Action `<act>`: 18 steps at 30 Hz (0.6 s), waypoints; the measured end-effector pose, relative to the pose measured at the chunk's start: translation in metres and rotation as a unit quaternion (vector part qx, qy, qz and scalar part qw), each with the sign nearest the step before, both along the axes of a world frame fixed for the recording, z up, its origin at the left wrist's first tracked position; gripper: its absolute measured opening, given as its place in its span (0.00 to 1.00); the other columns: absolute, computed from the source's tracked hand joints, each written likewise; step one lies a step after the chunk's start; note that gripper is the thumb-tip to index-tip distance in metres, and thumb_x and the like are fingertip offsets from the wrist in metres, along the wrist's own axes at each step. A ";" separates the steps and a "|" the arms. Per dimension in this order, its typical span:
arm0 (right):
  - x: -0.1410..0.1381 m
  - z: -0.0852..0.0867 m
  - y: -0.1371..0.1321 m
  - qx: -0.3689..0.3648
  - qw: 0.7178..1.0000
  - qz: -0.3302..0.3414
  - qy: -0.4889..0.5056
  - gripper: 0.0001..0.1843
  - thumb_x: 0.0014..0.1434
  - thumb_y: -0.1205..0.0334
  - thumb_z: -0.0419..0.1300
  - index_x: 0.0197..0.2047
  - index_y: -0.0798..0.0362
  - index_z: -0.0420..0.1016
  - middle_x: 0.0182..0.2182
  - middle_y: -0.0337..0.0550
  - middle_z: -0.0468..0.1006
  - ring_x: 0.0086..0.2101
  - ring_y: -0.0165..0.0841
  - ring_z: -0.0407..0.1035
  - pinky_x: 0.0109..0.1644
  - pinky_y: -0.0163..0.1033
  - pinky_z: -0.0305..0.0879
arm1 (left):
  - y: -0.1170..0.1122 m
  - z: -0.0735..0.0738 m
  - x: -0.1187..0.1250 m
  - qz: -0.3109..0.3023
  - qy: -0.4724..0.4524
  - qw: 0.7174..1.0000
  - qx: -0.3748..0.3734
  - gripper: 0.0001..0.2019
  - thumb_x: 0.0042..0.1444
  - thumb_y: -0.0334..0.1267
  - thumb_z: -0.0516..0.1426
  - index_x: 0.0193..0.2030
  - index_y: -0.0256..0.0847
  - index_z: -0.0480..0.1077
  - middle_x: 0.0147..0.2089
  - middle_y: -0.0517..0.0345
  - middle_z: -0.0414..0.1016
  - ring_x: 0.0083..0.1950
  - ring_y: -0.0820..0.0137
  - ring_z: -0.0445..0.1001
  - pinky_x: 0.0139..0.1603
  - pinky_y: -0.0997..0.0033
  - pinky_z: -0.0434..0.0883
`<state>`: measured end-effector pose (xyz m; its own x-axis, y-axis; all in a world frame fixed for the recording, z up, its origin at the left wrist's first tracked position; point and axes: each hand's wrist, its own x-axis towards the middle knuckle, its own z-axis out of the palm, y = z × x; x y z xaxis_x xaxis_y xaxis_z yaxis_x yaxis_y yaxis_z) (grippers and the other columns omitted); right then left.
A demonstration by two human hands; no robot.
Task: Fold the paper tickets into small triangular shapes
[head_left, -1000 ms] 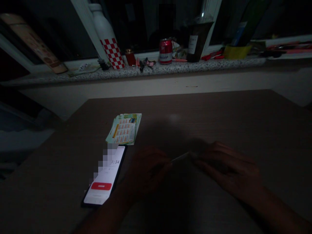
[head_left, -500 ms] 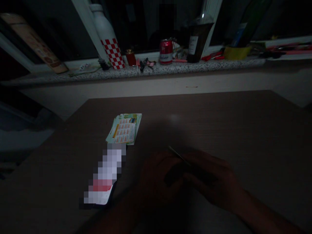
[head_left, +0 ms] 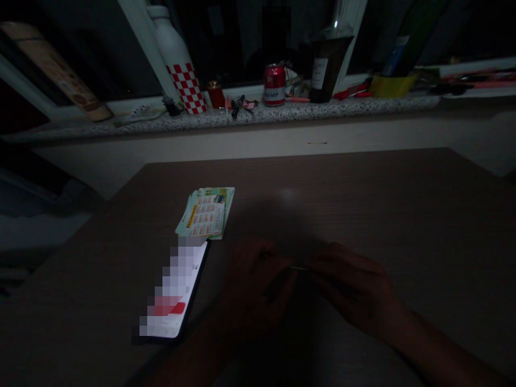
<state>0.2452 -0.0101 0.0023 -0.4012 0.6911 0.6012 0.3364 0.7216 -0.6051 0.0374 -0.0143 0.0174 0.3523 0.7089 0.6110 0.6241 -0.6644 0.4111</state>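
Note:
Both hands are in deep shadow over the table's near middle. A thin flat card [head_left: 299, 268] spans the gap between them, seen almost edge-on as a pale line. My left hand [head_left: 256, 287] pinches its left end, with the fingers curled. At its right end, my right hand [head_left: 355, 290] grips it between thumb and fingers. What is printed on the card cannot be made out. To the left lies a loose stack of printed cards [head_left: 205, 215] with rows of orange and white boxes. Just below the stack, a lit phone [head_left: 193, 287] rests on the table, partly blurred out.
The wooden table [head_left: 382, 199] reaches to a wall under a granite windowsill [head_left: 250, 115]. Along the sill stand a white bottle with red checks [head_left: 187, 80], a red can [head_left: 274, 86], a dark cup with a clear lid [head_left: 324, 70] and a tall green bottle [head_left: 415, 43].
The card has turned from a slant to nearly level, and sits a little lower. My hands have shifted slightly apart. The phone and the stack have not moved.

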 end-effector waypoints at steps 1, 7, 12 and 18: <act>0.000 0.000 0.000 0.000 1.000 0.000 -0.001 0.13 0.57 0.75 0.60 0.46 0.56 0.75 0.33 0.46 0.77 0.33 0.33 0.71 0.33 0.39 0.70 | 0.000 0.000 0.000 -0.010 0.003 1.000 -0.008 0.06 0.55 0.30 0.60 0.40 0.40 0.71 0.39 0.55 0.67 0.41 0.69 0.68 0.40 0.68 0.69; 0.004 0.003 0.000 -0.023 0.999 -0.024 -0.010 0.08 0.57 0.72 0.62 0.41 0.54 0.74 0.30 0.42 0.77 0.31 0.32 0.71 0.31 0.38 0.68 | 0.003 -0.001 -0.002 -0.031 0.004 0.999 -0.033 0.02 0.57 0.30 0.58 0.37 0.39 0.71 0.39 0.55 0.68 0.40 0.70 0.69 0.40 0.69 0.69; 0.007 0.005 0.001 -0.007 1.000 -0.027 -0.007 0.09 0.56 0.74 0.62 0.40 0.54 0.74 0.31 0.43 0.77 0.32 0.33 0.72 0.34 0.39 0.69 | 0.005 0.002 -0.006 -0.035 0.007 0.999 -0.036 0.02 0.57 0.30 0.58 0.36 0.39 0.70 0.39 0.56 0.68 0.40 0.70 0.69 0.40 0.70 0.69; 0.007 0.008 0.001 0.022 1.000 0.018 0.003 0.13 0.53 0.78 0.62 0.41 0.56 0.73 0.31 0.45 0.77 0.32 0.34 0.71 0.34 0.42 0.69 | 0.003 0.004 -0.005 -0.053 0.011 0.998 -0.025 0.04 0.56 0.29 0.58 0.37 0.40 0.69 0.39 0.55 0.68 0.41 0.69 0.68 0.41 0.69 0.69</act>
